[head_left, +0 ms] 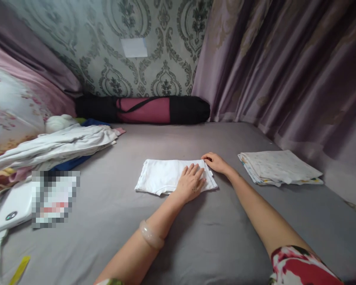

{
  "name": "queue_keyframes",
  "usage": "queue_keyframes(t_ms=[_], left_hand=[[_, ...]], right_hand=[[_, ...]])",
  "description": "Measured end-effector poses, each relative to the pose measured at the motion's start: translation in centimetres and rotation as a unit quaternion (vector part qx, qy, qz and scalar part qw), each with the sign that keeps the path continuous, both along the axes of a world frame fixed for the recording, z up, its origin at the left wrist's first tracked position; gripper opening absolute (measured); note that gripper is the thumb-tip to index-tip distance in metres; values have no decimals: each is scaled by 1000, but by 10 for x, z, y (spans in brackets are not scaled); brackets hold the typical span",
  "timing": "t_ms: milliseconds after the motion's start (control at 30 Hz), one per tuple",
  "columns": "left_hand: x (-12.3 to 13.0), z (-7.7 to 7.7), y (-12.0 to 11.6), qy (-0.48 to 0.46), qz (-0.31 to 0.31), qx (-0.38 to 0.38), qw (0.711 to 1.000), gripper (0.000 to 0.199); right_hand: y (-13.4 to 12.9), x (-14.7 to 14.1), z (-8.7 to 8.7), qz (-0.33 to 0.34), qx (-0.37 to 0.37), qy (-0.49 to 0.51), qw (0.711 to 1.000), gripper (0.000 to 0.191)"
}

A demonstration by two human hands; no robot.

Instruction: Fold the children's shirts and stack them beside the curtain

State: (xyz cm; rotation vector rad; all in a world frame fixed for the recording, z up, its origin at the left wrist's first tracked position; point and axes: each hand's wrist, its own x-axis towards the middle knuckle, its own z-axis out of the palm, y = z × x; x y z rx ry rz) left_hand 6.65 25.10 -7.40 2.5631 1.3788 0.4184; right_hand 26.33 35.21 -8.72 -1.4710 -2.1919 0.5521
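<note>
A white garment (160, 176), folded into a flat rectangle, lies on the grey bed sheet (172, 142) in front of me. My left hand (191, 183) rests flat on its right half with the fingers stretched and slightly spread. At the far right corner, my right hand (214, 162) has its fingers curled together, pinching the garment's edge. A small white tag sticks out from the right side, just below that hand. Part of the cloth is hidden under my left palm.
To the right lies a stack of folded patterned cloths (281, 166). Rumpled white clothes (62, 140) are heaped at the left, behind a white power bank (16, 206) with a cable. A black and maroon long bag (145, 110) lies along the wall; curtains (273, 71) hang at the right.
</note>
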Motion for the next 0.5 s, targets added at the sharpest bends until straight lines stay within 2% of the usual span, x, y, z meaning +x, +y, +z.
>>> queue_keyframes(t_ms=[100, 200, 267, 367, 500], left_hand=[[-7, 13, -4, -5, 8, -22, 1000, 49], [-23, 22, -8, 4, 18, -24, 1000, 50], [-40, 22, -9, 14, 38, -18, 999, 50], [-72, 15, -5, 35, 104, -7, 994, 52], [-108, 1, 6, 85, 188, -20, 978, 57]], right_hand=[[-7, -10, 12, -56, 7, -82, 995, 36], [-26, -35, 21, -112, 66, -154, 980, 46], [-43, -57, 21, -85, 89, -172, 977, 48], [-66, -87, 15, -32, 76, -187, 979, 54], [-78, -99, 6, -41, 39, -217, 975, 61]])
